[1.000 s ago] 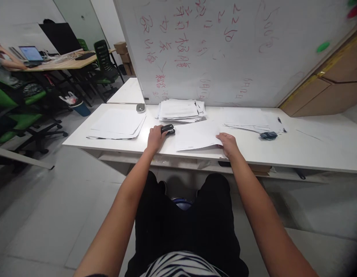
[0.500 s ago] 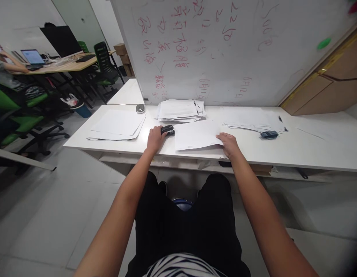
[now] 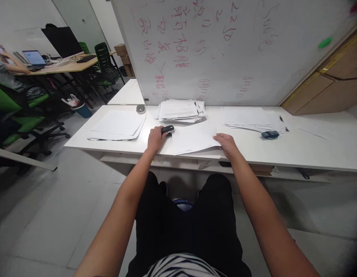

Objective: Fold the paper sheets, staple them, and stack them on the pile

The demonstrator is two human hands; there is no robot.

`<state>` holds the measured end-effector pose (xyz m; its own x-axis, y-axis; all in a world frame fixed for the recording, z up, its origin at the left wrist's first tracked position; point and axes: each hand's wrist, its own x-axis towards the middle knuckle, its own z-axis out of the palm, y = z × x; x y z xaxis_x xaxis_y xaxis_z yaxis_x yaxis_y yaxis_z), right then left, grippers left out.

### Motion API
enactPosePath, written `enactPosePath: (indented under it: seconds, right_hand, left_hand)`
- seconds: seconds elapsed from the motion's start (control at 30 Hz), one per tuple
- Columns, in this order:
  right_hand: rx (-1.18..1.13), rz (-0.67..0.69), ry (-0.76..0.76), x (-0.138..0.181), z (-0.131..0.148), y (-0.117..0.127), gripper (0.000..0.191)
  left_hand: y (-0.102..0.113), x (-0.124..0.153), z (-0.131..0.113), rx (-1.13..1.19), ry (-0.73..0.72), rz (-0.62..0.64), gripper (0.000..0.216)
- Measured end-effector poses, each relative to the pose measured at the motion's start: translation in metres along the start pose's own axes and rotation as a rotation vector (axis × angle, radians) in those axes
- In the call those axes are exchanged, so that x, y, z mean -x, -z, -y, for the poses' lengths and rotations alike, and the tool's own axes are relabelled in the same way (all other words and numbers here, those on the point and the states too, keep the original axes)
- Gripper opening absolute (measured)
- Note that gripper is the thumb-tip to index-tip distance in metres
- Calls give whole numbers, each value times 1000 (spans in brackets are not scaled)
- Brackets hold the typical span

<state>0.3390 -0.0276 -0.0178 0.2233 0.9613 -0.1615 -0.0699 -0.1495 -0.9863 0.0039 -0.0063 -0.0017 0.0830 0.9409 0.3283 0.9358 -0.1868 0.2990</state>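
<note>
My left hand (image 3: 155, 139) is closed around a black stapler (image 3: 167, 129) on the white table (image 3: 299, 150). The stapler's front end meets the left corner of a set of white sheets (image 3: 192, 139). My right hand (image 3: 227, 144) grips the right edge of those sheets, fingers curled over them. The sheets lie near the table's front edge, between my two hands.
A messy paper stack (image 3: 181, 110) sits behind the stapler, another pile (image 3: 117, 125) at the left, flat sheets (image 3: 247, 119) at the right with a small dark object (image 3: 269, 134). A whiteboard (image 3: 218, 46) stands behind. A person works at a desk far left.
The sheets have slid left and turned slightly, so their corner now reaches the stapler. My right hand moved a little left with them; my left hand stays on the stapler.
</note>
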Motion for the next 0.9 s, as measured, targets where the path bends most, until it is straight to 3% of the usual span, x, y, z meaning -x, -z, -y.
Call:
enactPosePath:
  seconds: [0.2, 0.4, 0.57, 0.73, 0.9]
  right_hand:
    - [122, 138, 12, 7, 3, -8, 30]
    - [151, 194, 13, 14, 9, -13, 31]
    - [149, 172, 36, 14, 7, -15, 30]
    - [147, 151, 42, 11, 3, -14, 32]
    - [136, 201, 24, 10, 4, -8, 36]
  left_hand:
    - [2, 2, -6, -19, -15, 16, 41]
    - [6, 5, -6, 181, 24, -29, 70]
    - [16, -17, -5, 359, 242, -69, 49]
    - [22, -47, -19, 275, 206, 48, 49]
    - [12, -64, -29, 143, 150, 191, 50]
